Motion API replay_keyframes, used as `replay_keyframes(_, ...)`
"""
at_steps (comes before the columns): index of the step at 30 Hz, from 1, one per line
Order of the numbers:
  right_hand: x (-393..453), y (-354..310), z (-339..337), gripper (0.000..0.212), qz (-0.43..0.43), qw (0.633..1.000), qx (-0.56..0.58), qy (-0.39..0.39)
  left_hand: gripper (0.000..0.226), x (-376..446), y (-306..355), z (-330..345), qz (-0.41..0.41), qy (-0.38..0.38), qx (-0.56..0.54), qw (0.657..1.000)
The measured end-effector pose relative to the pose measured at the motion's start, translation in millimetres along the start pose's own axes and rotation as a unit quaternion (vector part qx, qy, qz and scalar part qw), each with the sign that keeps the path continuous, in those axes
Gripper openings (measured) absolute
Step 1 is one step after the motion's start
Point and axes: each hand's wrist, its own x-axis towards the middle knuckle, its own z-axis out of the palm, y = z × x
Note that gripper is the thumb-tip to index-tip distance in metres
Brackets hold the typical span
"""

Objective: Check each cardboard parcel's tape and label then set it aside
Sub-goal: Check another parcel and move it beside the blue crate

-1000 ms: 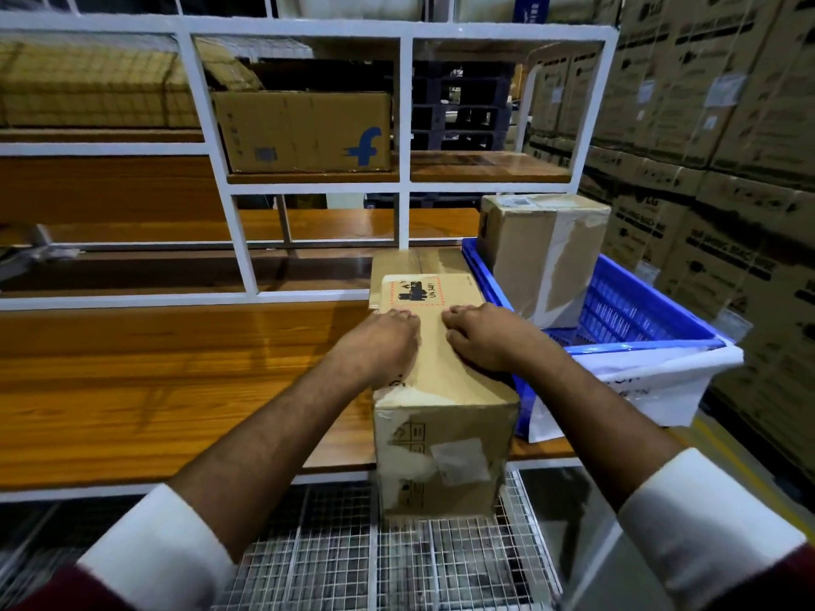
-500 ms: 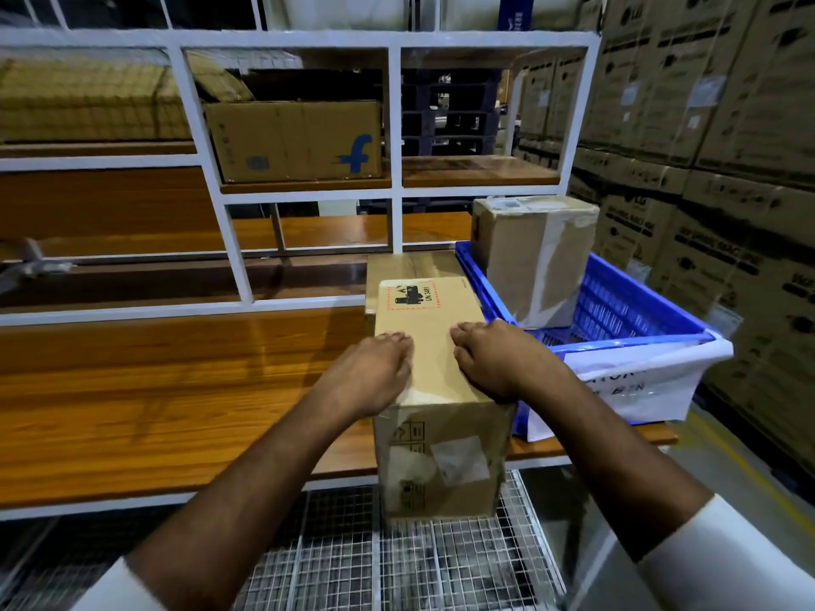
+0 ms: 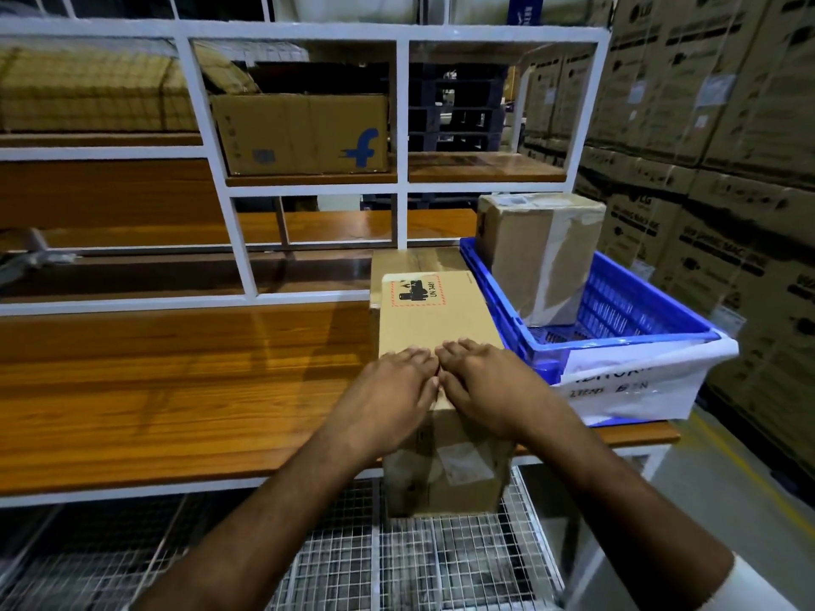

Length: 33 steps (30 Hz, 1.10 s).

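Observation:
A tall cardboard parcel (image 3: 434,319) lies on the wooden table (image 3: 176,390), its near end overhanging the front edge. A hazard label (image 3: 416,291) reading UN 3481 is stuck at the far end of its top. Clear tape patches show on its front face (image 3: 463,465). My left hand (image 3: 392,390) and my right hand (image 3: 485,385) lie flat, palms down, on the near part of the top, fingertips touching in the middle. Behind it sits a second parcel (image 3: 410,260), mostly hidden.
To the right stands a blue crate (image 3: 617,341) with a white sheet over its front; a taped parcel (image 3: 540,253) sits in it. A white rack holds a box (image 3: 304,134) with a blue logo. Stacked cartons (image 3: 727,169) wall the right. Wire mesh (image 3: 397,566) lies below.
My hands slid toward the parcel's near edge and came together, flattening from curled fingers until the fingertips meet. The parcel has stayed in place.

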Motion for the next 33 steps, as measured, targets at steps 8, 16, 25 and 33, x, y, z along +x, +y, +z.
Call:
replay_keyframes(8, -13, 18, -10, 0.049, -0.002, 0.999, 0.038, 0.014, 0.039, -7, -11, 1, -0.045, 0.075, -0.068, 0.994)
replay_keyframes(16, -50, 24, 10, 0.049, 0.019, 0.987, 0.126, 0.099, 0.035, -25, -25, 14, -0.106, 0.129, -0.196, 0.966)
replay_keyframes(25, -64, 11, 71, 0.116, 0.146, 0.838, 0.484, 0.205, 0.038, -35, -27, 18, -0.133, 0.141, -0.262, 0.945)
replay_keyframes(33, -23, -30, 28, 0.102, -0.005, 0.937, 0.269, 0.224, 0.041, -35, -19, -9, -0.227, 0.056, -0.245, 0.941)
